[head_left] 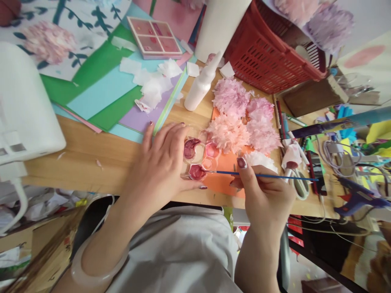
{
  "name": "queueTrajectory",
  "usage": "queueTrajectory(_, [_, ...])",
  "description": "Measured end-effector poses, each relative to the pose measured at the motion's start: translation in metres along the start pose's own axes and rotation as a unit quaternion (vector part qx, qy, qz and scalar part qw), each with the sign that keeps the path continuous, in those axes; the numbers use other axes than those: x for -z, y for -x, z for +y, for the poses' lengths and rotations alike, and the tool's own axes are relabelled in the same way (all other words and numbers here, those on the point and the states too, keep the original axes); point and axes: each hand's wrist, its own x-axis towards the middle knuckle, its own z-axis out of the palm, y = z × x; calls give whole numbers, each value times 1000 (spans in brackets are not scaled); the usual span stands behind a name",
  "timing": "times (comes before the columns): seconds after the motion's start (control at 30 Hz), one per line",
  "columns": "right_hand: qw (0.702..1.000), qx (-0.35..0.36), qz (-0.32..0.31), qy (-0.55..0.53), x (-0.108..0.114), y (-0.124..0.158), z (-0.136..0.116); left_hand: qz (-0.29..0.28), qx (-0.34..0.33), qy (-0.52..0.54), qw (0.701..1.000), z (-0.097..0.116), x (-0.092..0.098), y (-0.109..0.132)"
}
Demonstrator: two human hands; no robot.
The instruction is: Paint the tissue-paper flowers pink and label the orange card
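Observation:
My left hand (161, 162) is curled around a clear paint palette (200, 156) whose wells hold pink and dark red paint, steadying it on the wooden table. My right hand (264, 191) pinches a thin blue paintbrush (275, 176), held level, with its tip dipped in the nearest red well. Just beyond the palette, several fluffy pink tissue-paper flowers (238, 118) lie on an orange sheet (224, 173).
A white glue bottle (200, 87) stands behind the flowers, with a red plastic basket (265, 57) further back. Coloured paper sheets (104, 93) and white tissue scraps cover the left. Scissors (297, 179), a blue glue gun (357, 199) and cables lie right. A white device (21, 106) sits far left.

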Motion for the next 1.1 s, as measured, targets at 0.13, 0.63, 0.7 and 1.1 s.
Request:
queueTrajectory(0.13, [999,6,-33,22,6,-1,0,-4,2,3,1000,0,1,0])
queueTrajectory(0.63, [984,57,-159,-63,17,-12,20,-13,4,3,1000,1,3,0])
queueTrajectory(0.7, [981,72,-170,-66,18,-12,21,-8,2,2,1000,1,3,0])
queueTrajectory(1.1, [964,124,-221,-82,27,-19,23,4,-2,-6,1000,1,1,-1])
